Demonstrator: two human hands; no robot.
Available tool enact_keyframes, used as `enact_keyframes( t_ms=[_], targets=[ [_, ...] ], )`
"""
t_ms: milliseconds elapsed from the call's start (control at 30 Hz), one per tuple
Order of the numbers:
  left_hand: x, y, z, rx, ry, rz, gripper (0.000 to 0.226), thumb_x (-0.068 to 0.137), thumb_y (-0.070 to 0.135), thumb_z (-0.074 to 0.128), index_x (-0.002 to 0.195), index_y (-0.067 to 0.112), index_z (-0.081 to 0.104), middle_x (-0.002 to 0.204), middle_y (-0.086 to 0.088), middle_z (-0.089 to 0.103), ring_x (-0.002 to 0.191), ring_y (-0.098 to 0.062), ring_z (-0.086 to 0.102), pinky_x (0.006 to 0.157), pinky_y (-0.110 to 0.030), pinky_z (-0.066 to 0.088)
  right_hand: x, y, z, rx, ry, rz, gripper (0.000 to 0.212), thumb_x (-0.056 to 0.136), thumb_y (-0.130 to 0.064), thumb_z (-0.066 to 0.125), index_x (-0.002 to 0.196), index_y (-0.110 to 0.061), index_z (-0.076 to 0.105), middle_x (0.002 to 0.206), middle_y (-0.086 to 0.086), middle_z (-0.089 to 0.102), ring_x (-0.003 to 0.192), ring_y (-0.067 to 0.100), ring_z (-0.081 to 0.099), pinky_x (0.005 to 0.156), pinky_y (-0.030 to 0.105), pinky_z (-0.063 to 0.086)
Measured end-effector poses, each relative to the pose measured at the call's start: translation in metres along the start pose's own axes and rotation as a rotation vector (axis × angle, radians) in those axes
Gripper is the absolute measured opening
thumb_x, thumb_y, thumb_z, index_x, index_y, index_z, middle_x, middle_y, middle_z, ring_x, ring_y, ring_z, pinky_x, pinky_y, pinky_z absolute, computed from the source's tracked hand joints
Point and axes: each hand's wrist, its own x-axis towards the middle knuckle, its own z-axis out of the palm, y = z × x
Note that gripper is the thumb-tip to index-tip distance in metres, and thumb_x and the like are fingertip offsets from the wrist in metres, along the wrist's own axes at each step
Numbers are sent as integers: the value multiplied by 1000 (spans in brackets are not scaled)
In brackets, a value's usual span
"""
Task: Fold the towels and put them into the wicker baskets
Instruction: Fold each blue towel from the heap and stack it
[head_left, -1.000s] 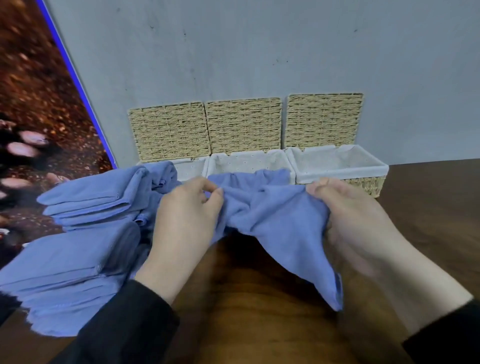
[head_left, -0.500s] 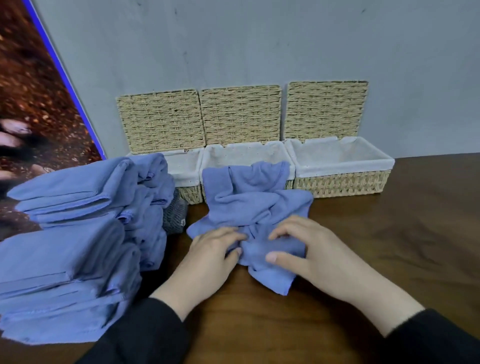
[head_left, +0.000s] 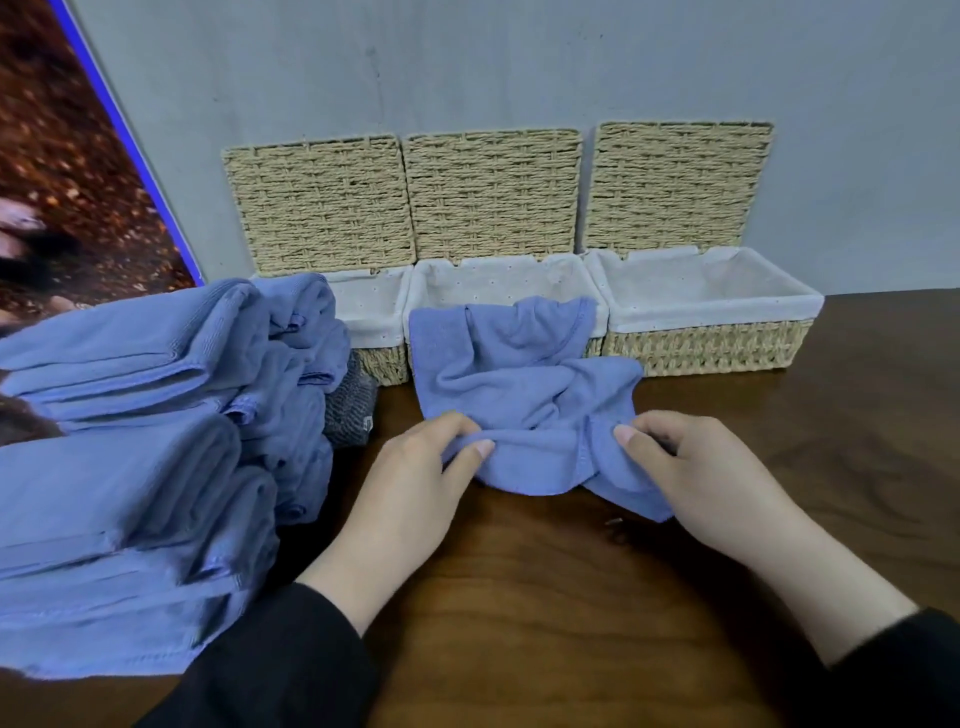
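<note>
The blue towel lay rumpled on the wooden table, just in front of the middle basket, with its far edge riding up against that basket's front wall at twelve o'clock from the hands. The left hand pinched the near edge of the cloth between thumb and curled fingers at about ten o'clock; the right hand pinched the same edge at about two o'clock, a loose corner trailing under it toward the person. The towel's long axis ran roughly from nine to three o'clock, across the body, so both hands sat equally near it, one at each end of the near hem. Judging from that, the coming move called for drawing the hem taut sideways and flattening the cloth before any fold. The right basket at one o'clock stood open, as did the left basket, and a stack of folded towels sat at nine o'clock.
</note>
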Motion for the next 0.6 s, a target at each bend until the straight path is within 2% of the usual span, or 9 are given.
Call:
enact_keyframes(
  t_ms=[100,167,200,267,333,367,467,533,600],
  targets=[
    [-1,3,-3,-127,36,-102,1,96,30,65,96,31,64,67,6,57,67,-6,55,63,-18,41,0,2,-1,-53,131,-8,8,95,-22,65,89,-25,66,83,-12,61,77,4,58,67,14,40],
    [-1,0,-2,-129,25,-146,6,96,27,65,95,32,62,71,-1,58,72,-11,57,71,-19,44,-4,-10,-5,-14,220,-164,10,93,-22,69,101,-28,67,96,-15,61,94,4,60,78,11,41],
    [0,-2,-2,-109,37,-150,10,95,24,66,93,32,61,76,0,60,77,-8,58,72,-16,45,-7,-17,-7,1,188,-270,14,91,-26,71,104,-28,68,101,-17,61,101,3,60,85,11,41],
    [2,-2,-3,1,121,-48,15,92,15,71,90,28,63,89,8,58,84,-1,56,75,-8,43,-13,-26,-4,-83,-18,-393,33,89,-41,72,120,-35,65,120,-26,57,119,-5,51,99,13,34],
    [3,2,-6,90,164,124,5,90,18,73,90,20,68,94,10,55,87,-4,56,82,-19,47,-15,-22,7,-278,-195,-376,56,89,-53,68,140,-46,48,135,-36,39,129,-16,30,107,19,22],
    [1,5,-7,113,121,193,9,90,29,72,91,20,71,94,11,56,90,-8,57,84,-26,47,-14,-16,13,-355,-225,-353,58,90,-54,66,143,-49,43,134,-37,36,129,-15,27,107,21,18],
    [-8,14,-2,215,-197,228,48,83,71,52,112,36,70,112,21,56,112,-2,50,100,-29,32,-9,-6,23,-384,-112,-344,29,95,-44,64,124,-43,61,116,-23,53,118,2,48,101,30,26],
    [-12,14,7,341,-288,228,63,81,78,48,131,41,58,129,24,47,124,3,38,109,-26,21,-6,-6,23,-361,-39,-367,9,98,-38,61,104,-37,68,101,-18,57,102,6,54,98,36,35],
    [-11,12,13,404,-255,218,58,85,72,53,135,41,52,130,22,46,125,0,38,109,-28,21,-6,-7,23,-330,1,-407,11,100,-34,58,91,-35,64,91,-18,57,89,3,54,92,37,39]
  ],
)
